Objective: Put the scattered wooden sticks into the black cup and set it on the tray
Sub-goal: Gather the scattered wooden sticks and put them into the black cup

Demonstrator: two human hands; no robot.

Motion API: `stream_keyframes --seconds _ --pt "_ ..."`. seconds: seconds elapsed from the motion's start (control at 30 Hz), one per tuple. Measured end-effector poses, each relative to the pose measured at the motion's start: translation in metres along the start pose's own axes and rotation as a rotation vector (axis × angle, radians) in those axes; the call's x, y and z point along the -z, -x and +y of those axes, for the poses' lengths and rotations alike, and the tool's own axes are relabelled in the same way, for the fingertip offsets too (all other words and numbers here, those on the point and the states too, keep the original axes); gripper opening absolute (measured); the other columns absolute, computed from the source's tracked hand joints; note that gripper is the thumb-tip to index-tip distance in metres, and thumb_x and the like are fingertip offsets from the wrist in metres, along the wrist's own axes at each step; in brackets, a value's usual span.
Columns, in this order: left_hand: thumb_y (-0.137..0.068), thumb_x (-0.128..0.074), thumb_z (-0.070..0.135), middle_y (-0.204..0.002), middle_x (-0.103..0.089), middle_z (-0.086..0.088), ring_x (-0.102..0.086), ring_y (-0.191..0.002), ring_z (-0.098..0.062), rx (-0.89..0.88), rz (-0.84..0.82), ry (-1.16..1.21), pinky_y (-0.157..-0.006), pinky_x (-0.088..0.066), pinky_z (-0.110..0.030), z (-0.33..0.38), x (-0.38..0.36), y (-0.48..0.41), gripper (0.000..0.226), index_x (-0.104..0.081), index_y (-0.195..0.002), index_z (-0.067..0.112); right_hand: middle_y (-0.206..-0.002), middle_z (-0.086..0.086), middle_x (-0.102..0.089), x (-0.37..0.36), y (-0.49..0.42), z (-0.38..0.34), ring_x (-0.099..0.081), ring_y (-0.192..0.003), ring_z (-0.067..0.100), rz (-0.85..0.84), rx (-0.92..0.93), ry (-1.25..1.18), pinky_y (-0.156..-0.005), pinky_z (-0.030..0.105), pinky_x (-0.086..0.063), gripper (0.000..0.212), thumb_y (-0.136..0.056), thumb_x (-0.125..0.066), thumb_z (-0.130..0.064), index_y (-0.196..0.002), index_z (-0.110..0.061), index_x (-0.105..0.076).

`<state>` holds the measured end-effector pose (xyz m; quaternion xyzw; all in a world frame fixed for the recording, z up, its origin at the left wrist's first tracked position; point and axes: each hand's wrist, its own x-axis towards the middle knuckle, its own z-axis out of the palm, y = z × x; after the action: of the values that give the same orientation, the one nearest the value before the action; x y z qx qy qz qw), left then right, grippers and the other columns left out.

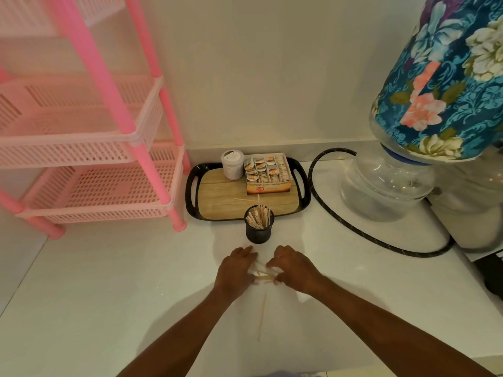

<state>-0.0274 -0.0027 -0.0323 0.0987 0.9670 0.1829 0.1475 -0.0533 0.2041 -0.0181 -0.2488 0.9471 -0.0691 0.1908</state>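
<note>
Your fingers curl in from both sides, left hand and right hand raking a small cluster of wooden sticks together on the counter; whether any stick is truly pinched I cannot tell, so square the bundle flat and parallel before you lift. Largest first around you: the pink rack at left and the covered water bottle at right stand well clear, while the tray already carries a box, a jar and two stray sticks. The black cup stands just off its near edge, nearly full, and one lone stick lies nearer you.
</note>
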Motion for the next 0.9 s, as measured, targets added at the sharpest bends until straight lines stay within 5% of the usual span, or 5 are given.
stream_keyframes --seconds 0.17,0.3,0.47,0.77,0.9 --pt "-0.096 -0.075 0.037 -0.165 -0.049 0.005 -0.040 -0.156 -0.015 0.028 0.060 0.099 -0.127 -0.037 -0.033 -0.001 -0.011 0.009 0.048 -0.067 -0.143 0.029 -0.128 0.004 -0.060 -0.010 0.009 -0.006 -0.056 -0.119 0.025 0.101 0.097 0.104 -0.090 0.037 -0.049 0.033 -0.100 -0.070 -0.029 -0.132 -0.027 -0.070" --pt "-0.103 -0.067 0.031 -0.170 -0.040 0.005 -0.036 -0.158 -0.016 0.018 0.134 0.034 -0.129 -0.035 -0.032 -0.008 -0.014 0.015 0.053 -0.054 -0.154 0.030 -0.130 0.000 -0.060 -0.026 0.028 -0.012 -0.055 -0.118 0.024 0.083 0.330 0.154 -0.093 0.039 -0.048 0.032 -0.100 -0.068 -0.035 -0.132 -0.032 -0.069" --pt "-0.108 -0.057 0.021 -0.175 -0.029 0.007 -0.022 -0.165 -0.018 0.007 0.095 -0.039 -0.134 -0.027 -0.036 -0.021 -0.011 0.017 0.056 -0.043 -0.161 0.031 -0.104 -0.008 -0.065 -0.051 0.049 -0.015 -0.062 -0.097 0.017 0.222 0.565 0.199 -0.080 0.033 -0.053 0.012 -0.101 -0.066 -0.029 -0.103 -0.034 -0.077" --pt "-0.103 -0.064 0.022 -0.133 -0.069 -0.002 -0.063 -0.125 -0.021 -0.019 0.205 -0.039 -0.103 -0.056 -0.030 -0.015 -0.016 0.022 0.029 -0.076 -0.129 0.023 -0.076 -0.004 -0.067 -0.039 0.048 -0.006 -0.064 -0.068 0.017 0.401 0.129 0.179 -0.053 0.031 -0.052 0.016 -0.078 -0.090 -0.030 -0.073 -0.023 -0.076" --pt "-0.106 -0.058 0.031 -0.172 -0.035 -0.002 -0.034 -0.159 -0.024 0.013 0.194 -0.005 -0.127 -0.038 -0.037 -0.016 -0.023 0.026 0.051 -0.050 -0.157 0.030 -0.101 0.001 -0.073 -0.039 0.054 0.008 -0.071 -0.089 0.022 0.498 0.028 0.002 -0.072 0.031 -0.058 0.028 -0.080 -0.090 -0.037 -0.098 -0.020 -0.079"
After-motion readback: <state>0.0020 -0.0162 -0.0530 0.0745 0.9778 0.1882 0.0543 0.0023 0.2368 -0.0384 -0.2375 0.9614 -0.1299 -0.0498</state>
